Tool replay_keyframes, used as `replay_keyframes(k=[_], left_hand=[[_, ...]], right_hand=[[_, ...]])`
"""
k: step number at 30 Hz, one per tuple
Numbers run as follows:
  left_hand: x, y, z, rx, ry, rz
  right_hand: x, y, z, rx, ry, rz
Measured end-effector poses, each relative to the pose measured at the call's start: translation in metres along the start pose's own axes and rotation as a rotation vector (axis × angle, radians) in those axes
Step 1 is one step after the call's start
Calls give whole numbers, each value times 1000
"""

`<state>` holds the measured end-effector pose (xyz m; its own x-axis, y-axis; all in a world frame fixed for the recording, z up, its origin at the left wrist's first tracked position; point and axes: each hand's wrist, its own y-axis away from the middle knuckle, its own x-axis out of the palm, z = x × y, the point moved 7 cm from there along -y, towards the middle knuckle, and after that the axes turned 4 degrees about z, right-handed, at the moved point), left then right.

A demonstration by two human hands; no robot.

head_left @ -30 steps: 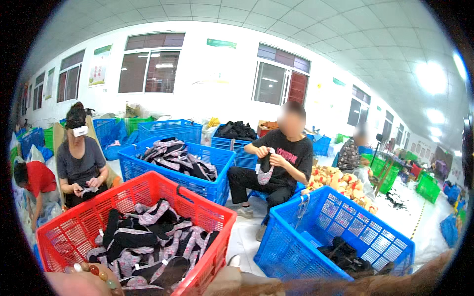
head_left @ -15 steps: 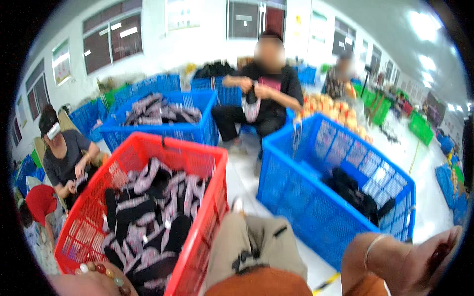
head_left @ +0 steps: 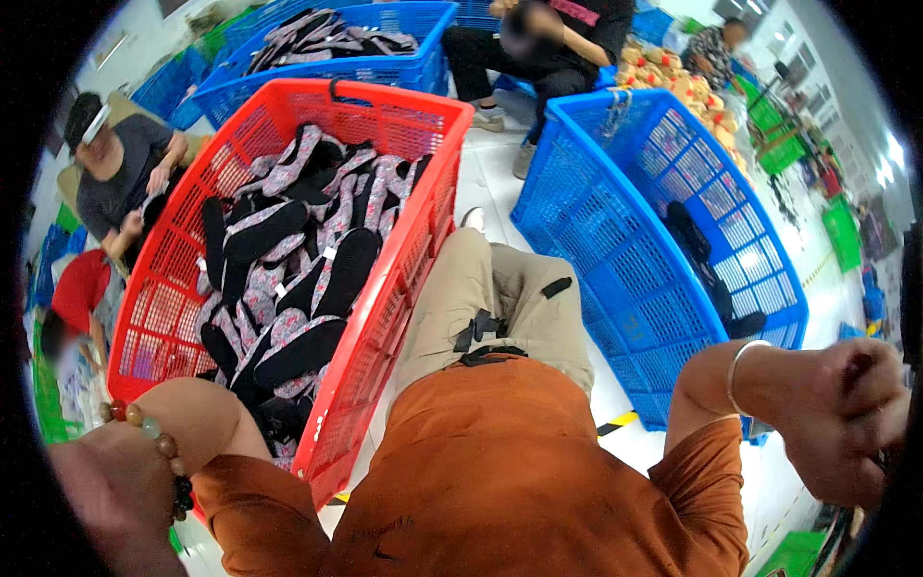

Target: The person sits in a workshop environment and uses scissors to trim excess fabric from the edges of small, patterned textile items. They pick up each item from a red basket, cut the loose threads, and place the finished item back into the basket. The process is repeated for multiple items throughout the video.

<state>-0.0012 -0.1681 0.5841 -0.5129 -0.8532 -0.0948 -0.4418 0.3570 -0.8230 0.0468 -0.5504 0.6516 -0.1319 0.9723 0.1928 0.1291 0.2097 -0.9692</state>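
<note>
Slippers (head_left: 279, 245) (heaped) lie apart from left grip (head_left: 106, 495).

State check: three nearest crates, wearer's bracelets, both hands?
Red crate: open, holding many floral-and-black sole-shaped pieces
Right blue crate: open, some black items inside
Rear blue crate: open, patterned pieces heaped inside
Beaded bracelet: worn
Bangle: worn
Left hand: blurred, grip unclear
Right hand: curled, grip unclear

The left hand (head_left: 108, 490) was cut off at the lower left; whether the right hand (head_left: 844, 423) held anything could not be told. The top edge cropped a black-shirted co-worker (head_left: 598, 38) above the chest, and a blue crate (head_left: 615, 240) partly hid black pieces (head_left: 716, 284).
</note>
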Motion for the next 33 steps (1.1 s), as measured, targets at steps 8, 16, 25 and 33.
replay_keyframes(k=[8,16,25,33], left_hand=[[-63,35,43,-113,-1314,-380],[-211,419,225,-1622,-1284,61],[-159,450,246,-2047,-1114,296],[-183,334,204,-1436,-480,-522]], right_hand=[[17,262,-87,1036,394,714],[-38,442,-76,1597,344,784],[5,451,-87,1682,237,791],[14,453,-85,1710,177,777]])
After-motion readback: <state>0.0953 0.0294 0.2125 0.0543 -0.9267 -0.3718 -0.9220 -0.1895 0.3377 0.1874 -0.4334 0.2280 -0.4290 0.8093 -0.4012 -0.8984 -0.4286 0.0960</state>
